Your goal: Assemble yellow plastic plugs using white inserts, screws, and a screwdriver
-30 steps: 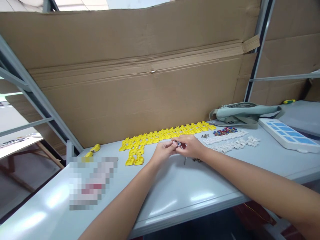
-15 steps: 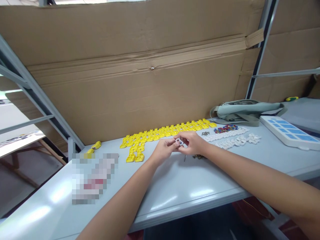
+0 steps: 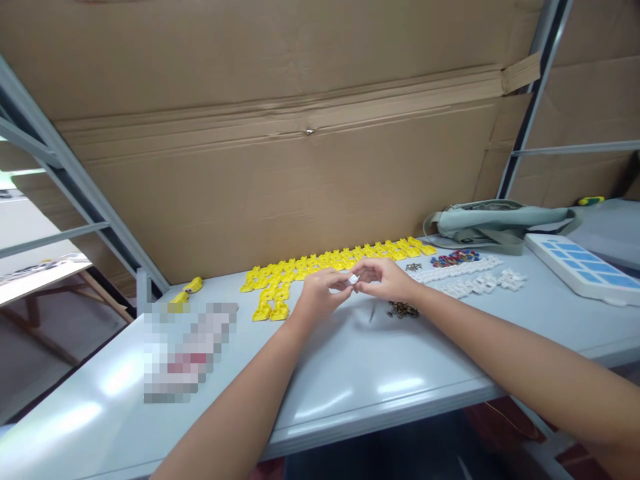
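Between both hands, above the table, is a small white plastic part (image 3: 353, 279). My left hand (image 3: 323, 293) pinches it from the left. The fingertips of my right hand (image 3: 383, 279) close on it from the right; whether they hold a second tiny piece I cannot make out. Under the right wrist lies a pile of small brass-coloured metal pieces (image 3: 403, 309), and a thin metal pin or rod (image 3: 373, 311) rests beside it. Rows of yellow plastic housings (image 3: 320, 265) stretch behind the hands. White plastic parts (image 3: 483, 284) lie in rows to the right.
Red and blue small parts (image 3: 455, 258) and a little heap of screws (image 3: 414, 267) sit at the back right. Further right are a grey-green bag (image 3: 500, 222) and a white case with blue panels (image 3: 585, 267). Yellow-handled tools (image 3: 193, 285) lie left. Cardboard (image 3: 300, 187) walls the back.
The hands have turned the small part so its white side shows, and the fingers have shifted around it. The right hand has uncovered more of the brass-coloured pile. The view has shifted slightly.
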The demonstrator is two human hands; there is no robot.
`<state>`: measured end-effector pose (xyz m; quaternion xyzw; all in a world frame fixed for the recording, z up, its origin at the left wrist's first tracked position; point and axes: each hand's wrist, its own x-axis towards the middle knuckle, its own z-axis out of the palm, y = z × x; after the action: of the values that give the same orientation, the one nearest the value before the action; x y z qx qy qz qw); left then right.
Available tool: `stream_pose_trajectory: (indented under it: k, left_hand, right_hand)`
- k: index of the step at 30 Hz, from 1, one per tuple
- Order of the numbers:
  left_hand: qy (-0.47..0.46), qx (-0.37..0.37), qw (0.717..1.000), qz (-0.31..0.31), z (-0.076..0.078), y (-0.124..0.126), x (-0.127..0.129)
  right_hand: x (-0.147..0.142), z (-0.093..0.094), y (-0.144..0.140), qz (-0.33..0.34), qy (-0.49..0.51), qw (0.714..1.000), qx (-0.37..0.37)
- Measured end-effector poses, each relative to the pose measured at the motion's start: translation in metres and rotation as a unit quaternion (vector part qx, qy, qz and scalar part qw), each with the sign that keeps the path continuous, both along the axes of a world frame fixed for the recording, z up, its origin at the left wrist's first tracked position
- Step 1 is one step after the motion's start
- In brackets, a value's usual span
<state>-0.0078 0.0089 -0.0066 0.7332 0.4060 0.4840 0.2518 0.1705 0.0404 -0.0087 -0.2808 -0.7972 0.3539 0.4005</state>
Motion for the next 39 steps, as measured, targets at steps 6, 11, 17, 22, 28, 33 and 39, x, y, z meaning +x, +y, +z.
stream_pose_trajectory:
  k: [6, 11, 17, 22, 28, 33, 39]
  left_hand:
    - [0.056, 0.028, 0.998, -0.031, 0.000, -0.004, 0.003]
    - [0.187, 0.124, 0.974, -0.033, 0.000, -0.005, 0.001]
    - [0.216, 0.134, 0.966, -0.053, 0.001, -0.008, 0.000]
    - [0.254, 0.173, 0.949, -0.066, 0.001, -0.012, 0.001]
    - [0.293, 0.329, 0.895, -0.066, -0.006, -0.009, 0.005]
    - [0.345, 0.408, 0.843, -0.058, -0.008, -0.006, 0.002]
    - [0.316, 0.338, 0.884, -0.063, -0.009, -0.001, -0.006]
  right_hand:
    - [-0.004, 0.002, -0.005, -0.044, -0.022, 0.999, -0.008]
    - [-0.008, 0.001, -0.010, -0.077, -0.047, 0.995, 0.052]
    - [-0.007, 0.003, -0.015, -0.067, -0.056, 0.987, 0.133]
    - [0.001, 0.003, -0.012, 0.017, -0.048, 0.992, 0.119]
    - [0.005, -0.002, -0.002, 0.095, -0.038, 0.992, 0.070]
    - [0.007, -0.003, 0.002, 0.138, -0.033, 0.989, 0.030]
    - [0.013, -0.003, 0.008, 0.162, 0.008, 0.983, -0.090]
